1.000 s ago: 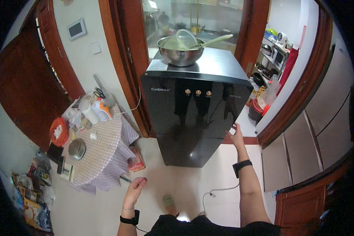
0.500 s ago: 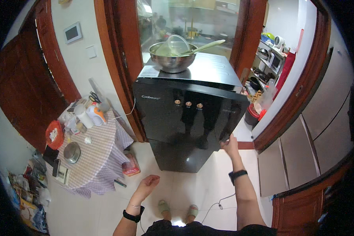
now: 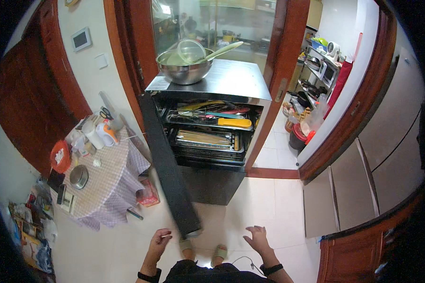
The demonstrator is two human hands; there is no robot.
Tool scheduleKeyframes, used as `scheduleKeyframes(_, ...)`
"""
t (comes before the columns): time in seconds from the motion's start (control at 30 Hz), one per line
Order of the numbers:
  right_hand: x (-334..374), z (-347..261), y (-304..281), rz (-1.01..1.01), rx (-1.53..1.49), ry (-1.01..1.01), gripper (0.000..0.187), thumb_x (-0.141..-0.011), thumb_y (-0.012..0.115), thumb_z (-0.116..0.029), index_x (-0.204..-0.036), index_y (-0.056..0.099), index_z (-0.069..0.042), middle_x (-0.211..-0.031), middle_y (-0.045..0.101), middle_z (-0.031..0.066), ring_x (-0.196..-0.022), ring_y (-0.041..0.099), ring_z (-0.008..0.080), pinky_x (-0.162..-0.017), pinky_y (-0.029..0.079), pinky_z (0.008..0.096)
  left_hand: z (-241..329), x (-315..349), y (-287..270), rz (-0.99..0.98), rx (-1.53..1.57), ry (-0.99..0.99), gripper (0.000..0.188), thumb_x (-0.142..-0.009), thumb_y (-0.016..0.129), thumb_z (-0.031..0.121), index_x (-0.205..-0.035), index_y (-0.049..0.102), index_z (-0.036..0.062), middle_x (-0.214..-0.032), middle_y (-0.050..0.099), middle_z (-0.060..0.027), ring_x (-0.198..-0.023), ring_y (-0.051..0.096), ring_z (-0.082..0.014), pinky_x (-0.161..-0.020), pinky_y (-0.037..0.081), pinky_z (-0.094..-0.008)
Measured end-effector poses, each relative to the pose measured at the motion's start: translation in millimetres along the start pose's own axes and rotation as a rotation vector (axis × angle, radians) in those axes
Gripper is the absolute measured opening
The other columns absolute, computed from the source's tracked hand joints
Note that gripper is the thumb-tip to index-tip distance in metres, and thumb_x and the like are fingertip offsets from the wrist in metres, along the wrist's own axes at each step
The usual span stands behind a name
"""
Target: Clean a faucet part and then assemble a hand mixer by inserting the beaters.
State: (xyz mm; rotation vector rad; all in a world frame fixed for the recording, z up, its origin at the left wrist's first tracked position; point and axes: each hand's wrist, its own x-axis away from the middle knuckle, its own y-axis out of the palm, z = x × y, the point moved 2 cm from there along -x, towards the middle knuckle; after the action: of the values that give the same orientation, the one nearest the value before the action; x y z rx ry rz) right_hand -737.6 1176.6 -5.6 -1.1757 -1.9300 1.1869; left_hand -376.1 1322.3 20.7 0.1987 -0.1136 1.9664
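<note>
The black cabinet door (image 3: 167, 165) hangs wide at the left, its lower free corner above the floor near my feet. My left hand (image 3: 159, 243) is just left of that corner, fingers loosely bent and apart, holding nothing. To the right of the door, my right hand (image 3: 259, 239) is open with its fingers spread, touching nothing. Inside the cabinet, an upper rack (image 3: 198, 119) bears several utensils, among them one with a yellow handle (image 3: 234, 123). On a lower rack lie chopsticks (image 3: 205, 137). A steel bowl (image 3: 186, 74) with a clear strainer-like bowl (image 3: 191, 51) and a pale green-handled utensil (image 3: 225, 49) stands on top.
At left is a round table with a checked cloth (image 3: 111, 181), bearing a red basket (image 3: 60, 156), a round metal tin (image 3: 79, 177) and bottles. A red box (image 3: 148, 192) sits on the floor beside it. Grey drawers (image 3: 349, 188) line the right; a cable lies near my feet.
The cabinet door has swung from closed out to the left, baring the racks. My right hand has left the door's edge and drawn back toward me; my left hand has moved lower and left.
</note>
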Motion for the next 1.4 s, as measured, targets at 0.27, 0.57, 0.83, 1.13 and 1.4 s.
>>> scheduleKeyframes(0.27,-4.8,33.1,25.9,-0.234,0.041,0.098,0.038,-0.075,0.064,-0.033,-0.107,0.057,-0.014,-0.109,0.057,0.0134,-0.115,0.041,0.0337,-0.100,0.017,0.0603,5.0,42.2,-53.3,0.548,0.377,-0.049,0.031,-0.089,0.049,0.031,-0.108,0.053,0.0066,-0.100,0.056,0.0005,-0.092,0.050,-0.0125,-0.088,0.036,-0.0294)
scheduleKeyframes(0.57,-106.5,-13.1,-35.8,-0.034,0.020,-0.066,0.032,-0.074,0.067,-0.023,-0.102,0.059,-0.010,-0.104,0.058,0.0164,-0.111,0.045,0.0341,-0.098,0.026,0.0558,13.0,-6.1,-133.9,0.762,0.440,0.125,0.060,-0.090,0.037,0.048,-0.134,0.031,0.0074,-0.136,0.035,-0.0098,-0.127,0.029,-0.0221,-0.104,0.020,-0.0409)
scheduleKeyframes(0.83,-213.7,-119.2,-133.4,0.252,-0.393,-0.155,0.027,-0.079,0.060,-0.010,-0.104,0.057,0.001,-0.102,0.060,0.0182,-0.094,0.058,0.0313,-0.083,0.045,0.0343,-1.7,-37.0,-197.6,0.831,0.457,0.183,0.061,-0.090,0.035,0.048,-0.134,0.029,0.0077,-0.139,0.029,-0.0099,-0.128,0.026,-0.0226,-0.106,0.016,-0.0420)
scheduleKeyframes(1.13,-338.4,-179.7,-162.4,0.581,-0.351,-0.238,0.015,-0.076,0.062,-0.010,-0.089,0.064,-0.002,-0.088,0.062,0.0148,-0.083,0.058,0.0287,-0.076,0.045,0.0339,-66.3,-31.8,-186.2,0.987,0.534,-0.172,0.052,-0.088,0.045,0.045,-0.127,0.034,0.0134,-0.126,0.040,-0.0083,-0.119,0.034,-0.0263,-0.099,0.026,-0.0419)
scheduleKeyframes(1.4,-368.4,-201.6,-156.1,0.846,-0.062,-0.406,0.006,-0.074,0.064,-0.007,-0.078,0.063,-0.003,-0.082,0.062,0.0103,-0.077,0.056,0.0235,-0.072,0.042,0.0322,-21.8,-62.6,-94.1,0.308,0.122,-0.141,0.011,-0.082,0.060,0.017,-0.088,0.057,0.0080,-0.094,0.060,-0.0051,-0.091,0.054,-0.0151,-0.081,0.041,-0.0282)
